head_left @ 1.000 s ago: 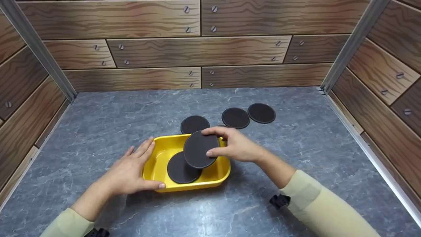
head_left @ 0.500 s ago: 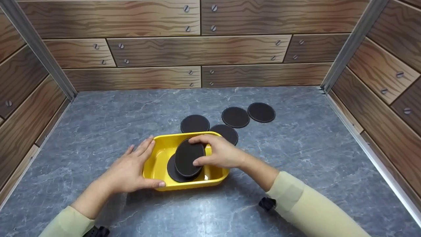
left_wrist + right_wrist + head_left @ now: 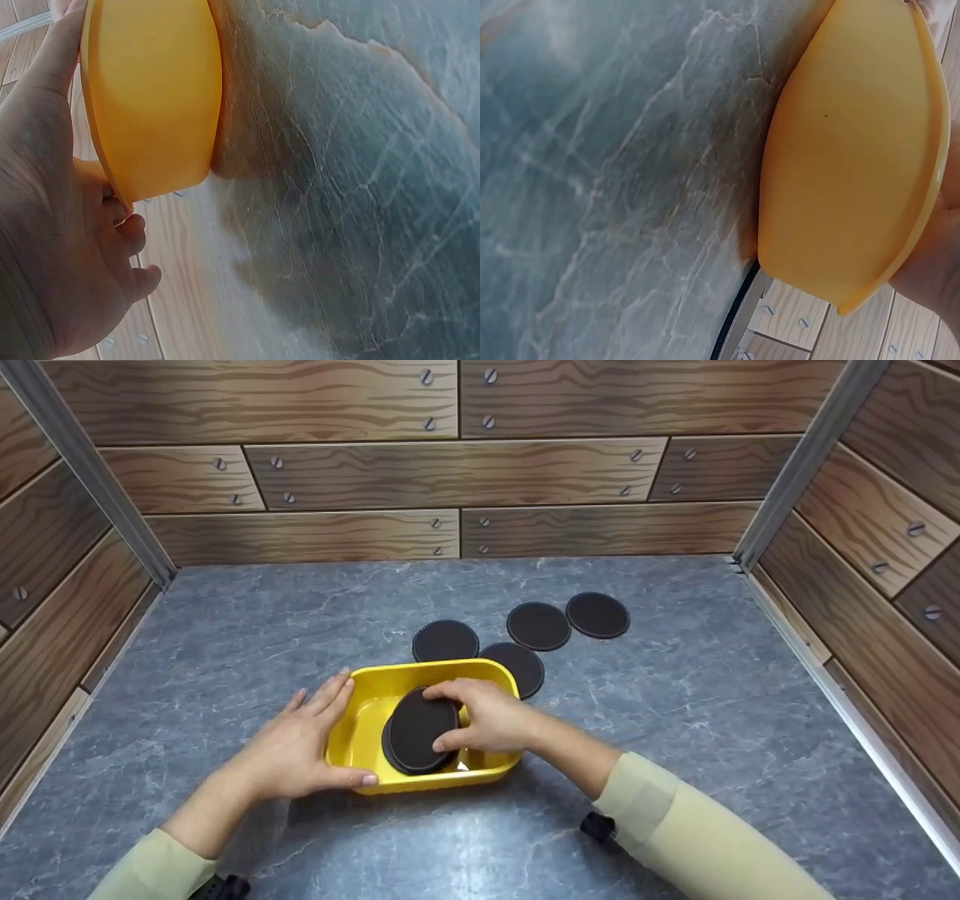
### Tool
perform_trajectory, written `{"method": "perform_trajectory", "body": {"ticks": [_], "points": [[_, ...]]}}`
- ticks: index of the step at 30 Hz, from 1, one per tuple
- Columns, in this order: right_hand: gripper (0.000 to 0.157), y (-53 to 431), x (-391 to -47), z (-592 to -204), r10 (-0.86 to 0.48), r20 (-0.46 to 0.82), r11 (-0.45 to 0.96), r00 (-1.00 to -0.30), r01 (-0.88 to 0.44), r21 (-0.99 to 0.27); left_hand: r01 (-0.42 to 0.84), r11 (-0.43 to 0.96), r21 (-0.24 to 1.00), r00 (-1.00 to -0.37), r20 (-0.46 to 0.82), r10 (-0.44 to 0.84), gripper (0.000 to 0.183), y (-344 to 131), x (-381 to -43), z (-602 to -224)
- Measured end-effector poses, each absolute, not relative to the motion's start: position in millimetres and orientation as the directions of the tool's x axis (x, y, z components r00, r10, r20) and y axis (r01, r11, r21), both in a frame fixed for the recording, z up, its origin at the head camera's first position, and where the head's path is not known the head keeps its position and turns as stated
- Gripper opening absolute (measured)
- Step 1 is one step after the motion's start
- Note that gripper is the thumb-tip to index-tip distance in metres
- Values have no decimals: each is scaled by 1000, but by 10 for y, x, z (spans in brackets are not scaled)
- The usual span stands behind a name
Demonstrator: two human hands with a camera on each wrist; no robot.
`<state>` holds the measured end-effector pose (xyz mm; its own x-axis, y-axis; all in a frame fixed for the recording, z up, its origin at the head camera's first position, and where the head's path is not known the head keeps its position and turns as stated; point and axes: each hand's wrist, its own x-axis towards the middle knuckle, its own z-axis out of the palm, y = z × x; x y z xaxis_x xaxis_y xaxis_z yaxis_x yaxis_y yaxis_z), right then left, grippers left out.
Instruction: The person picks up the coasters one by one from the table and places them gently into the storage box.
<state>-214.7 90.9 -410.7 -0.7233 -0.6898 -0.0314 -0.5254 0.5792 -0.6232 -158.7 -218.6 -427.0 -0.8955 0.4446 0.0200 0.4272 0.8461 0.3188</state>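
In the head view a yellow plastic tray (image 3: 480, 779) stands on the table. My left hand (image 3: 296, 750) holds its left end, thumb over the front rim and fingers at the left rim. My right hand (image 3: 491, 716) reaches inside from the right and pinches a round black coaster (image 3: 420, 731) by its right edge. This coaster lies almost level over another black coaster (image 3: 388, 750), whose left edge peeks out below. In both wrist views the outer wall of the tray fills much of the picture; the right wrist view hides the right fingers and coaster behind it.
Behind the tray several more black coasters lie flat: one coaster (image 3: 445, 641) at its back rim, another coaster (image 3: 517, 669) partly covered by the tray, and a touching pair (image 3: 538, 626) farther right. Wood-patterned walls (image 3: 457, 472) enclose the grey marbled table (image 3: 660, 705).
My right hand has moved left and down into the tray, lowering its coaster from above the rim onto the one lying there. The left hand has stayed in place.
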Motion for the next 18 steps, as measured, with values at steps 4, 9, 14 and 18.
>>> {"method": "perform_trajectory", "body": {"ticks": [4,9,14,18], "points": [[63,897,-2139,-4119,-685,-51,607,-727,-531,-591,430,844,320,-895,26,446,132,-2200,-1587,-4277],[63,921,-2128,-4085,-685,-62,614,-726,-529,-586,432,846,312,-894,27,446,134,-2214,-1586,-4280],[64,1045,-2161,-3981,-686,33,567,-727,-563,-601,427,852,303,-897,22,442,135,-2207,-1585,-4273],[60,1276,-2249,-3864,-660,124,503,-741,-559,-660,430,851,302,-895,18,446,135,-2192,-1592,-4271]]}}
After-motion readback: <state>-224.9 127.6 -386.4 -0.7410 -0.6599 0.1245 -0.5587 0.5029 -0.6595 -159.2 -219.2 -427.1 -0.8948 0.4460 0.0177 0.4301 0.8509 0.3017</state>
